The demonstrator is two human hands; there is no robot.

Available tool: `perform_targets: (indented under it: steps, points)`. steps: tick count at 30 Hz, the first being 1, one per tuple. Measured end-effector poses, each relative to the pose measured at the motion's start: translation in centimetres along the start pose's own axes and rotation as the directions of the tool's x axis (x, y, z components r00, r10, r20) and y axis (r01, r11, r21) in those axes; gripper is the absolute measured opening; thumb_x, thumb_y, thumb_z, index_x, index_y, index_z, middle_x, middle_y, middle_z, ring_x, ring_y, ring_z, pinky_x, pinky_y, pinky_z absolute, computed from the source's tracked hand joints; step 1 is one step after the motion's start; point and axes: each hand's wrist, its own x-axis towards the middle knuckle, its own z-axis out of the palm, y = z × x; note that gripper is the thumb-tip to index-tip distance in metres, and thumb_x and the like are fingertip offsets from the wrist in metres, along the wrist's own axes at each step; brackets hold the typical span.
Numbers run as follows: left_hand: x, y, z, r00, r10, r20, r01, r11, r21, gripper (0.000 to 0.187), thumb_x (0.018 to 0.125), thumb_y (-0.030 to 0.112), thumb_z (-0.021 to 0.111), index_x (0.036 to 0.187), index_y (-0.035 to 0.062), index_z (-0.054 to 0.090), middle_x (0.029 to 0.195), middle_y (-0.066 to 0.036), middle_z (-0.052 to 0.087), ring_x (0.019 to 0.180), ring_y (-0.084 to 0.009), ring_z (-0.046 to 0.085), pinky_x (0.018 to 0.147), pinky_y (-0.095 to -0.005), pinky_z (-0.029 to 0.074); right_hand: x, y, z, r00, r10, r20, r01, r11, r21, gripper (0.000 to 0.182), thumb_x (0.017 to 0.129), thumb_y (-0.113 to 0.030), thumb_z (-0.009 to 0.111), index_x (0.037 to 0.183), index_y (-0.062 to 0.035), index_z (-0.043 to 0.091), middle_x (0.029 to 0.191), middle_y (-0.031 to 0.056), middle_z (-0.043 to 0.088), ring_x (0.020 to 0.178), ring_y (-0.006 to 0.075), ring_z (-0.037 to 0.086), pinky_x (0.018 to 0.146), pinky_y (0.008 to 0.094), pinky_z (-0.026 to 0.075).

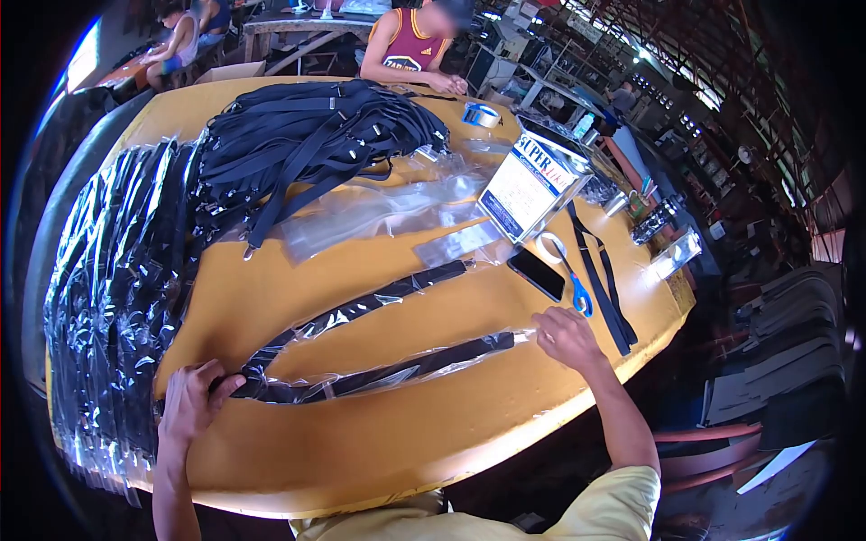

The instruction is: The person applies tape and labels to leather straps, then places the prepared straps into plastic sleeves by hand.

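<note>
A long black strap in a clear plastic sleeve [406, 362] lies bent in a V on the yellow tabletop. My left hand [193, 397] is closed on the folded end of this strap, thumb and fingers pinching it. At the lower branch's far end, my right hand [566, 338] pinches the clear tip of the sleeve. The upper branch [379, 299] runs toward the middle of the table. Nearest to my right hand are scissors with blue handles [580, 296] and a black phone [538, 274]. Beyond my left hand lie many plastic-wrapped black straps [108, 307] side by side.
A heap of loose black straps with metal clips [316, 135] covers the table's far left. Clear plastic sleeves [379, 216] lie mid-table, beside a "SUPER" contact cement can [532, 185]. A tape roll [481, 114] is farther back. Across the table sits a person in a maroon jersey [410, 45].
</note>
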Motion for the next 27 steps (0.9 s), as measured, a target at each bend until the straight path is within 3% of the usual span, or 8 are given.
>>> perform_targets:
  steps: [2, 6, 8, 15, 18, 20, 22, 27]
  points:
    - [0.1, 0.4, -0.3, 1.000, -0.008, 0.010, 0.008, 1.000, 0.001, 0.035, 0.087, 0.030, 0.076, 0.074, 0.0014, 0.061, 0.067, -0.017, 0.062, 0.063, -0.0401, 0.061, 0.058, -0.0458, 0.044, -0.1, -0.8, -0.5, 0.876, -0.358, -0.322, 0.184, 0.867, -0.464, 0.022, 0.078, -0.007, 0.071, 0.100, -0.0050, 0.071, 0.088, 0.0040, 0.061, 0.083, 0.0227, 0.064, 0.072, 0.0382, 0.049]
    - [0.1, 0.3, -0.1, 1.000, 0.007, 0.001, -0.007, 1.000, 0.022, 0.035, 0.088, 0.028, 0.076, 0.074, 0.0010, 0.059, 0.066, -0.016, 0.061, 0.062, -0.0399, 0.060, 0.057, -0.0462, 0.043, -1.1, 0.9, -0.2, 0.777, -0.460, -0.430, 0.083, 0.752, -0.654, 0.030, 0.074, -0.005, 0.072, 0.104, -0.0073, 0.071, 0.083, 0.0013, 0.057, 0.079, 0.0197, 0.061, 0.067, 0.0360, 0.047]
    - [0.1, 0.5, -0.1, 1.000, 0.013, -0.004, -0.013, 1.000, 0.014, 0.036, 0.088, 0.028, 0.076, 0.073, 0.0009, 0.058, 0.066, -0.016, 0.061, 0.062, -0.0398, 0.059, 0.057, -0.0464, 0.043, -1.4, 1.3, 0.0, 0.785, -0.408, -0.465, -0.038, 0.719, -0.694, 0.031, 0.074, -0.005, 0.071, 0.105, -0.0089, 0.070, 0.081, 0.0019, 0.055, 0.076, 0.0190, 0.060, 0.064, 0.0351, 0.046]
    - [0.2, 0.2, 0.1, 1.000, 0.012, -0.010, -0.012, 1.000, -0.005, 0.031, 0.086, 0.021, 0.077, 0.073, 0.0005, 0.058, 0.067, -0.018, 0.060, 0.061, -0.0394, 0.058, 0.056, -0.0450, 0.041, -1.2, 2.1, 2.2, 0.935, -0.187, -0.302, -0.042, 0.785, -0.618, 0.034, 0.076, -0.005, 0.066, 0.109, -0.0109, 0.068, 0.080, 0.0042, 0.056, 0.076, 0.0216, 0.062, 0.064, 0.0353, 0.048]
    - [0.1, 0.5, -0.1, 1.000, -0.024, 0.016, 0.023, 1.000, 0.014, 0.034, 0.088, 0.029, 0.076, 0.074, 0.0018, 0.060, 0.068, -0.017, 0.062, 0.065, -0.0391, 0.062, 0.058, -0.0464, 0.044, -1.5, 3.0, 2.3, 0.979, 0.054, -0.198, -0.165, 0.781, -0.603, 0.030, 0.078, -0.006, 0.066, 0.108, -0.0111, 0.066, 0.082, 0.0048, 0.059, 0.079, 0.0237, 0.065, 0.068, 0.0365, 0.051]
    - [0.2, 0.7, -0.1, 1.000, -0.014, 0.025, 0.013, 0.999, 0.034, 0.034, 0.088, 0.031, 0.075, 0.074, 0.0028, 0.061, 0.068, -0.016, 0.062, 0.065, -0.0388, 0.062, 0.058, -0.0466, 0.045, -2.6, 5.1, 2.3, 0.981, 0.112, -0.156, -0.191, 0.659, -0.728, 0.057, 0.075, -0.005, 0.069, 0.131, -0.0095, 0.057, 0.094, 0.0081, 0.062, 0.089, 0.0261, 0.065, 0.076, 0.0385, 0.053]
    - [0.0, 0.6, 0.1, 0.999, 0.040, 0.015, -0.041, 0.997, 0.067, 0.036, 0.089, 0.036, 0.073, 0.074, 0.0058, 0.063, 0.068, -0.014, 0.064, 0.066, -0.0379, 0.064, 0.058, -0.0470, 0.047, -2.1, 4.8, 0.8, 0.840, 0.540, -0.055, -0.401, 0.547, -0.735, 0.061, 0.076, -0.003, 0.068, 0.135, -0.0092, 0.054, 0.102, 0.0127, 0.063, 0.097, 0.0267, 0.065, 0.082, 0.0409, 0.053]
    - [0.1, 1.5, 1.2, 0.984, 0.148, 0.095, -0.153, 0.987, 0.047, 0.032, 0.098, 0.036, 0.063, 0.083, 0.0077, 0.061, 0.071, -0.013, 0.065, 0.065, -0.0382, 0.064, 0.054, -0.0482, 0.049, 2.1, -3.7, -2.2, 0.966, 0.212, -0.147, -0.258, 0.836, -0.485, 0.053, 0.079, 0.001, 0.068, 0.130, -0.0058, 0.058, 0.111, 0.0184, 0.063, 0.108, 0.0340, 0.062, 0.093, 0.0465, 0.050]
